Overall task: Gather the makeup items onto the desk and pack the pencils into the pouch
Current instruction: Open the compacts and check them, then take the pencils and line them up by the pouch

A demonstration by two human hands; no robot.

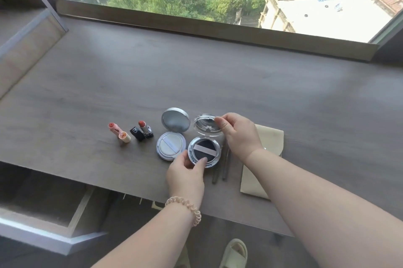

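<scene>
An open compact with a black puff (205, 152) lies near the front of the grey desk (196, 76). My left hand (186, 171) grips its base at the near edge, and my right hand (237, 132) pinches the rim of its raised clear lid (206, 126). A second open compact with a white puff (171, 146) sits just left, its mirror lid tilted up. Further left are a pink lipstick (118, 133) and a black lipstick (144, 132), both uncapped. Two dark pencils (224, 166) lie between the compact and a beige pouch (261, 158), which my right forearm partly covers.
A window ledge (218, 34) runs along the back of the desk. An open drawer (48, 200) sticks out under the front left edge. A padded panel (24, 54) borders the desk's left side. A slippered foot (234, 252) is on the floor below.
</scene>
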